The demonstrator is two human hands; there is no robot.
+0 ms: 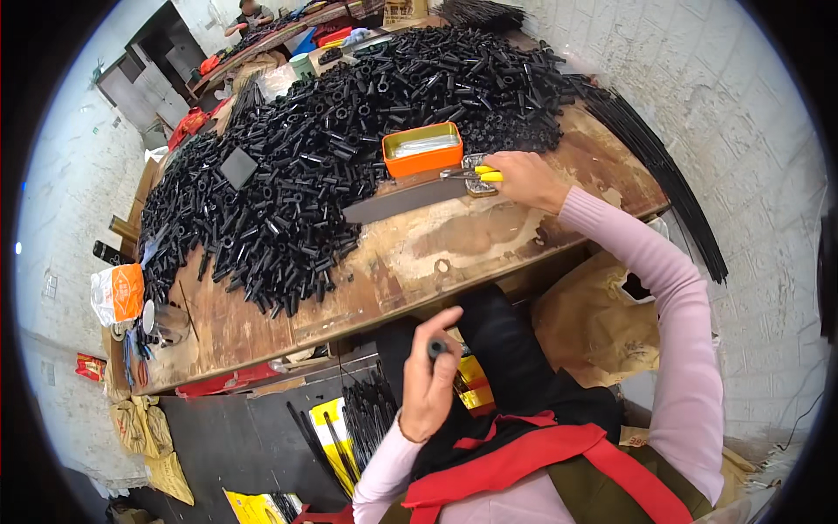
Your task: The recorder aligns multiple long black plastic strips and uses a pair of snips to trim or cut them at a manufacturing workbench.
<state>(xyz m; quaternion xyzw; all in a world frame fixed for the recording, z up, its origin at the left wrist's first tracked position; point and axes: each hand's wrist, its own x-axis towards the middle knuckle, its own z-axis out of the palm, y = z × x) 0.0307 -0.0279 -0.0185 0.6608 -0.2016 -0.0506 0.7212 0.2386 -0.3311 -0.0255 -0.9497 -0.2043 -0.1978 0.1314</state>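
Note:
My right hand (529,182) is over the workbench, its fingers closed on pliers (489,175) with yellow handles. The metal jaws point left, over a small container (478,185) of tiny metal pieces. Just behind the pliers is an orange tin (422,164) with thin, silvery pieces inside. In front of the bench, above my lap, my left hand (426,384) grips a short black tube (436,348) between thumb and fingers. Its round, hollow end faces up toward me. A big heap of similar black tubes (288,179) covers the back and left of the bench.
Long black rods (659,166) overhang the bench's right end. A grey strip (406,201) lies before the orange tin, and a clear plastic cup (166,321) stands at the left corner. Below are a brown sack (594,323) and bundled rods (371,415). Another person (250,17) is far back.

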